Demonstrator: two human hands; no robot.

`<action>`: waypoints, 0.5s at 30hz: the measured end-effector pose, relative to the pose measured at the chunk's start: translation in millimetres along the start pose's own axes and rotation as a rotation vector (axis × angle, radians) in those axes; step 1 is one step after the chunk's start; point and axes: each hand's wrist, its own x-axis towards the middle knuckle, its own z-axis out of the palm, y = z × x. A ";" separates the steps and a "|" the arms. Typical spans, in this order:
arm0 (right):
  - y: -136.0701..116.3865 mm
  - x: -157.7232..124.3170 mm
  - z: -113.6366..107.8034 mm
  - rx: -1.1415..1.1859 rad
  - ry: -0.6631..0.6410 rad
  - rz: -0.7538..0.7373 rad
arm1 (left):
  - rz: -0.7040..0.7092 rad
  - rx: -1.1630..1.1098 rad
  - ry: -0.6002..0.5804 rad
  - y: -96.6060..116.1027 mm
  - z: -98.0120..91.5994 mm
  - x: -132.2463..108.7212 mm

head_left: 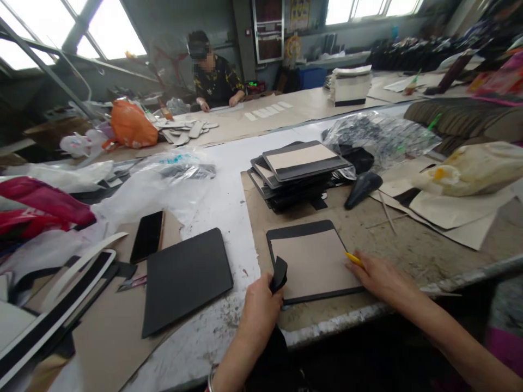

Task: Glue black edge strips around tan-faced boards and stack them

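Observation:
Before me on the table lies a black panel with a beige sheet [310, 261] on its face, its dark border showing along the top and lower edges. My left hand [259, 307] is closed around a bent black strip [279, 274] at the panel's left edge. My right hand [373, 272] rests at the panel's right side, closed on a thin yellow tool [353, 258]; only its tip shows, so its kind is unclear. To the left lies a plain black panel [188, 280]. Behind the beige-faced panel rises a stack of similar panels [302, 163].
A phone [147, 236] and curved trim strips [61, 310] lie at left. Beyond the stack sits crumpled clear plastic [379, 136], with a dark cone-shaped object [363, 189] nearer. An orange bag [131, 124] stands further back. Across the far table works another person [216, 79].

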 end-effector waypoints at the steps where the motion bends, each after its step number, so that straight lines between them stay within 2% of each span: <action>1: 0.1 -0.2 0.0 0.004 -0.002 0.000 | 0.003 0.000 -0.002 0.4 0.0 0.0; 7: -0.2 -3.1 -2.2 0.035 -0.001 -0.041 | -0.005 0.048 -0.024 -0.9 1.7 1.6; 15: -5.0 -5.5 -9.7 0.027 -0.020 -0.019 | -0.019 0.037 -0.049 -4.7 1.9 5.5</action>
